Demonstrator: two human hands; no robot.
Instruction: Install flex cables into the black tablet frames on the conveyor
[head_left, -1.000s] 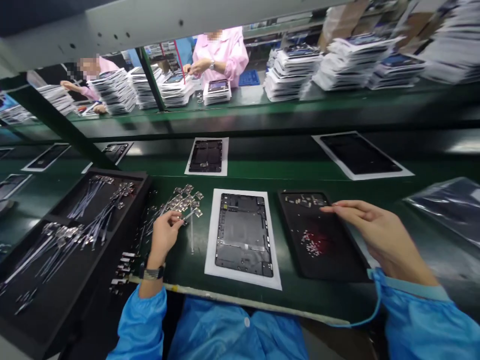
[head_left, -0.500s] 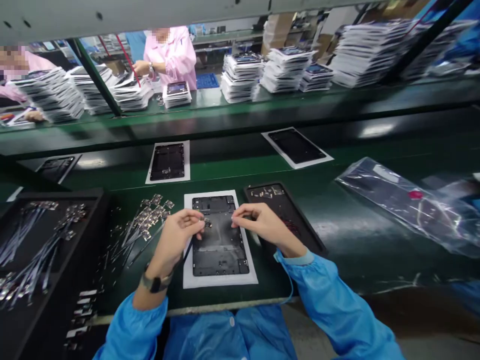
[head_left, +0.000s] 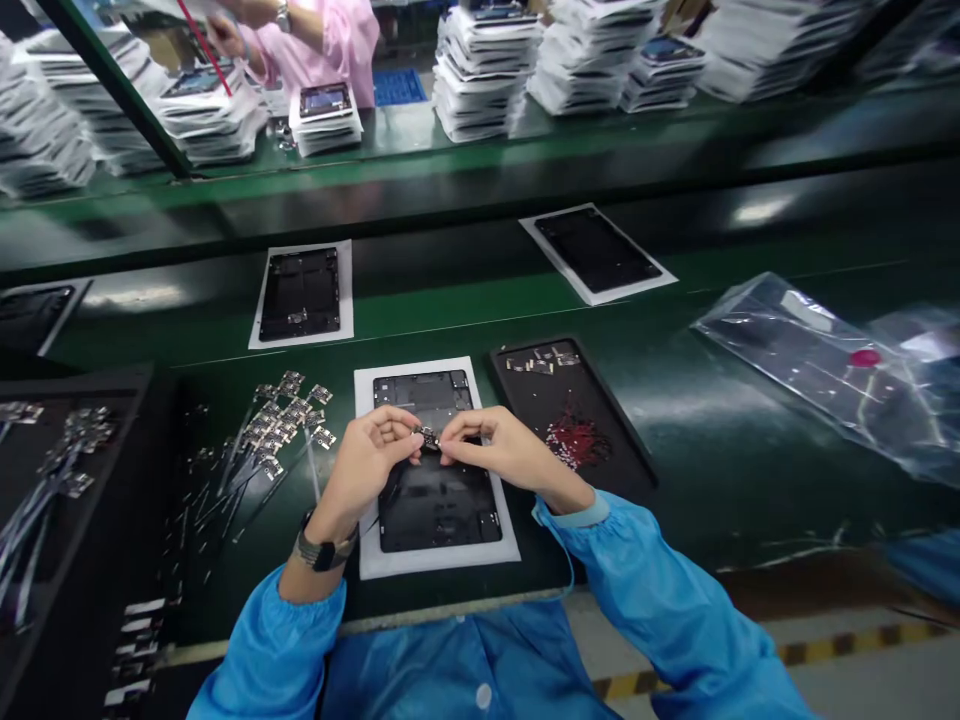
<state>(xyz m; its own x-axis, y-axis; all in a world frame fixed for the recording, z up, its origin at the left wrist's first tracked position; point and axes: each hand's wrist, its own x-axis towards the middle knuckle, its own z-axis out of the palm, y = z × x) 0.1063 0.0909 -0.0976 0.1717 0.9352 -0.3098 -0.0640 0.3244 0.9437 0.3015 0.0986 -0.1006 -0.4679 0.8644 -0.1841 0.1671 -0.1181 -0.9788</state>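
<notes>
My left hand (head_left: pixel 377 458) pinches a small circuit board (head_left: pixel 429 437) between thumb and fingers. The thumb and fingertips of my right hand (head_left: pixel 499 447) are closed at the board's right edge; whatever they grip is too small to make out. Both hands are above a black tablet back cover (head_left: pixel 439 515), which lies on a white sheet (head_left: pixel 491 556). To the left is a loose heap of small circuit boards with ribbon cables (head_left: pixel 281 425). Right of the cover, a black tray (head_left: pixel 600 405) holds small metallic parts (head_left: pixel 544 358) and a bundle of red wires (head_left: pixel 577 440).
More covers on white sheets lie behind, one at left (head_left: pixel 301 290) and one at right (head_left: pixel 596 252). A dark bin (head_left: pixel 82 500) of cabled boards stands at far left. A clear plastic bag (head_left: pixel 817 375) is at right. Stacks (head_left: pixel 484 75) and a person in pink (head_left: pixel 330 40) are beyond.
My right hand has moved left, bringing its fingertips to the circuit board in my left hand. The view has tilted down, showing more of the tray's red wires.
</notes>
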